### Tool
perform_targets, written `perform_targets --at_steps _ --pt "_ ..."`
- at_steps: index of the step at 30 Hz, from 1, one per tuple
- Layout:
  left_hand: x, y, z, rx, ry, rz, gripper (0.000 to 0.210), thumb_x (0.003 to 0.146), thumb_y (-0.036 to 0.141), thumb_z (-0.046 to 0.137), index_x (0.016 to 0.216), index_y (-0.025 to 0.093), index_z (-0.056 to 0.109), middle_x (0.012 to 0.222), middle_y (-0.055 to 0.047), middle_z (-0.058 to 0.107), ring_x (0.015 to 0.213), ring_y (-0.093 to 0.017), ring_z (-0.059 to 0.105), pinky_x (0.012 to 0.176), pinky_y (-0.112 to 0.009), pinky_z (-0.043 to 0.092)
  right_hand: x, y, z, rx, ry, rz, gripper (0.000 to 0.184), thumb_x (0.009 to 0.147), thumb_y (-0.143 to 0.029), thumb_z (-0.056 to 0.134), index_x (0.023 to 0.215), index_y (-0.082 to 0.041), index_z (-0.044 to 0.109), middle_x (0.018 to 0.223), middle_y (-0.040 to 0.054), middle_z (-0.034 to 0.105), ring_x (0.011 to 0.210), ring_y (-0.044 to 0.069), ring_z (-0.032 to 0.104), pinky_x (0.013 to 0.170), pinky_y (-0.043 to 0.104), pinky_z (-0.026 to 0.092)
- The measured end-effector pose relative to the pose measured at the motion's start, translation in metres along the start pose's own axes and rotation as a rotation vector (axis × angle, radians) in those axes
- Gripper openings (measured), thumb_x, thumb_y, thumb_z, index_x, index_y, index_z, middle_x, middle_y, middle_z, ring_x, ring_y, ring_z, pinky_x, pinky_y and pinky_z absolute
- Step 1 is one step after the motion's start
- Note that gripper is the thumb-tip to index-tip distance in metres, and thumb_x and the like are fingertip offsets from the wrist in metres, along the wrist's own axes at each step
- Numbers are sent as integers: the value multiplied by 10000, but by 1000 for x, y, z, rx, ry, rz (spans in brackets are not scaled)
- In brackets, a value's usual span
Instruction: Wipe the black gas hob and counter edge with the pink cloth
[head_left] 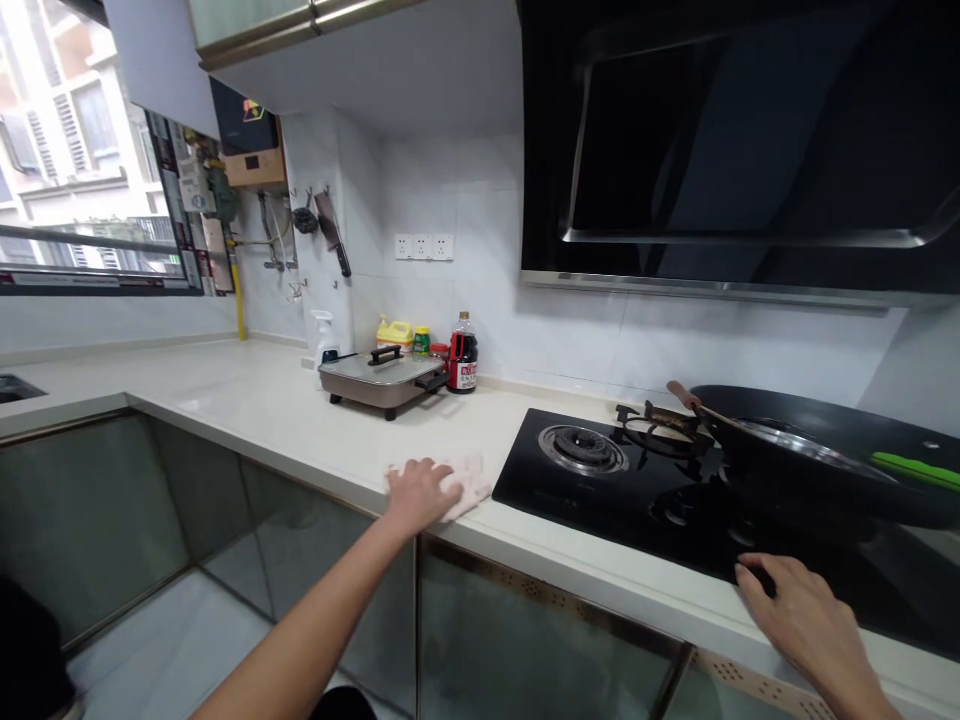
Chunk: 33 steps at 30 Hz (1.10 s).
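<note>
My left hand (pixel 421 494) lies on a pale pink cloth (pixel 474 482), pressing it against the white countertop (pixel 300 420) just left of the stove. Part of the cloth is hidden under the palm, and its right side sticks out past the thumb. At the stove's front edge rests my right hand (pixel 810 615), fingers loosely bent, thumb apart from them and nothing seen in its grasp. Beside both hands is the black glass gas stove (pixel 555 490), with a bare burner (pixel 583 449) at its left. A large black wok (pixel 795 470) with a wooden handle sits on the right side.
An electric pan (pixel 382 382) with a glass lid stands farther back on the counter. Behind it are a soy sauce bottle (pixel 463 355), a yellow jug (pixel 395 334) and a spray bottle (pixel 323 335). A pan support (pixel 660 430) lies behind the burner. The range hood (pixel 735 150) hangs low above.
</note>
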<state>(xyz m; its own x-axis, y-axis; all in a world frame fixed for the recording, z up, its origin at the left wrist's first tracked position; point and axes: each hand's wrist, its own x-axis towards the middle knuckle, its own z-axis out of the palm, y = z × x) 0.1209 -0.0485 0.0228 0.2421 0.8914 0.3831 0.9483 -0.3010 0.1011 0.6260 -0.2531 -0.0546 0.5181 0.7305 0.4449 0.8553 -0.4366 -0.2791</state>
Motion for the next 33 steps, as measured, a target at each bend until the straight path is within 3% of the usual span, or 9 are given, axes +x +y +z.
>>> perform_targets --at_steps 3,5,9,13,21,24,28,31,33 --pt "-7 -47 -7 45 35 -80 405 923 523 508 1215 362 738 1271 -51 708 1226 -332 562 1060 -546 348 -1 1 1 -16 5 -16 569 924 -561 334 1133 -232 749 1275 120 690 1156 362 615 879 493 513" --pt "-14 -65 -5 38 87 -93 386 931 503 505 1201 356 737 1277 -40 710 1254 -321 554 1093 -529 331 -2 0 1 -36 9 -29 582 929 -556 323 1155 -222 743 1285 124 684 1158 363 609 887 495 508" --pt "-27 -62 0 25 182 -72 366 927 443 521 1185 304 740 1284 -63 714 1275 -333 542 1108 -526 320 -4 -7 -1 -82 15 -30 587 937 -529 305 1173 -204 734 1291 133 675 1159 367 606 909 509 494" --pt "-38 -6 5 22 173 101 359 927 474 532 1115 272 761 1175 -100 736 1106 -350 601 1037 -568 340 -6 -13 -4 -90 20 -11 571 941 -513 305 1167 -206 730 1287 134 668 1151 360 603 911 509 486" --pt "-68 188 37 -251 200 542 430 929 603 527 1048 260 757 1107 -123 700 1031 -331 590 985 -579 358 -8 -18 -7 -89 34 -23 550 961 -495 298 1151 -197 720 1260 137 662 1119 341 589 911 503 475" --pt "-80 246 47 -323 197 633 464 927 614 526 1042 228 758 1068 -138 691 1040 -342 577 993 -603 350 -5 -9 -2 -56 48 -27 538 951 -513 322 1133 -203 721 1246 133 671 1110 349 591 905 515 475" --pt "-93 275 49 -423 154 701 525 892 625 586 1196 214 706 1166 -158 679 1120 -368 557 1057 -632 323 0 0 1 181 164 -14 504 921 -571 390 1049 -226 734 1198 124 698 1091 339 614 929 504 488" --pt "-95 264 45 -573 78 716 762 825 691 655 1436 249 546 1388 -155 609 1248 -386 524 1111 -636 311 -8 -21 -6 390 284 -114 466 930 -591 448 1023 -230 728 1182 129 701 1143 322 617 993 487 485" --pt "-88 247 38 -702 46 704 843 794 667 702 1489 247 476 1510 -156 532 1319 -374 503 1124 -592 345 -20 -52 -10 425 241 -273 422 955 -553 475 1086 -239 726 1265 123 676 1221 311 591 1052 489 464"
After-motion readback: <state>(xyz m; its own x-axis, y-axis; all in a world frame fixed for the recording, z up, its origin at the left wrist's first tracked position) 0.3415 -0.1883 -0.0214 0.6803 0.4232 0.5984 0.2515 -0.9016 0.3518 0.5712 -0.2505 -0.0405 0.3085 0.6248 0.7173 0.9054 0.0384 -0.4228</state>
